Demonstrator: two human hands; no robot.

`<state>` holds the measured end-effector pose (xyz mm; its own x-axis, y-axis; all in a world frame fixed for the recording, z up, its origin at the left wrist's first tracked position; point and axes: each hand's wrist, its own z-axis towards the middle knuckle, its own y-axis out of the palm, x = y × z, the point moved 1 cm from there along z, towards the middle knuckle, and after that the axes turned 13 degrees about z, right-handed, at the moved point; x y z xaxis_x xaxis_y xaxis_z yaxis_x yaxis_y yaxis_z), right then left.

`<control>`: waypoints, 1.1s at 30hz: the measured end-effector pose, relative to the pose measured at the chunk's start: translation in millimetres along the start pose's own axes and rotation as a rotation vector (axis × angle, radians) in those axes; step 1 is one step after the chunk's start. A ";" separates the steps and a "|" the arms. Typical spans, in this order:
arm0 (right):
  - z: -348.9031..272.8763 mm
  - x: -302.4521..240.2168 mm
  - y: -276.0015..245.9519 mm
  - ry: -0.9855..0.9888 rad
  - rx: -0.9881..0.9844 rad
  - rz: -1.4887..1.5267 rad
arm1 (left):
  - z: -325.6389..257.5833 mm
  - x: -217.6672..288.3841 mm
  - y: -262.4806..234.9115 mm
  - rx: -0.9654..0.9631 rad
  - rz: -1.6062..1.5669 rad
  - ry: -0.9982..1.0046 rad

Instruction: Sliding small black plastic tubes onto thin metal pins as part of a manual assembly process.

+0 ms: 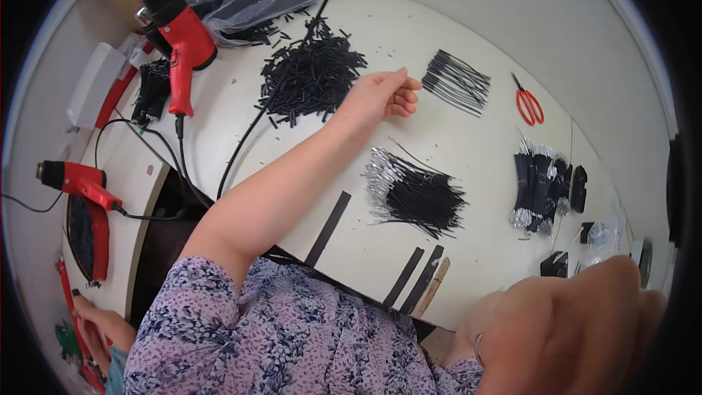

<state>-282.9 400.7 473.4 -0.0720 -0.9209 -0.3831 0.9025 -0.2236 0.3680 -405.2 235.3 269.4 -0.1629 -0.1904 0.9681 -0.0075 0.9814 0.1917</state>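
Observation:
My left hand (pixel 387 96) reaches over the table, its fingers curled in with thumb and forefinger close together. Whatever it might hold is hidden. Just right of its fingertips lies a flat row of thin black wires (pixel 457 82). To its left is a heap of short black tube pieces (pixel 311 77). Nearer me rests a bundle of black wires (pixel 420 194) with silvery ends fanned to the left. My right hand (pixel 578 322) is raised close to the camera at the lower right, large and blurred; its fingers cannot be made out clearly.
Red-handled scissors (pixel 529 104) and tied black wire bundles (pixel 540 183) lie at the right. Two red heat guns (pixel 189 47) (pixel 80 183) are at the left. A plastic bag (pixel 248 0) lies behind the heap. A cable crosses the table. Another person's hand (pixel 102 322) shows at lower left.

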 end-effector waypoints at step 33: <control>-45.5 39.6 16.6 0.578 -0.406 0.680 | -1.6 2.0 -7.8 0.028 0.058 0.025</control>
<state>-251.5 375.1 425.8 0.6387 -0.4902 -0.5931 0.7598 0.5236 0.3855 -403.9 227.2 270.1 -0.1393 -0.1333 0.9812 -0.0267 0.9910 0.1308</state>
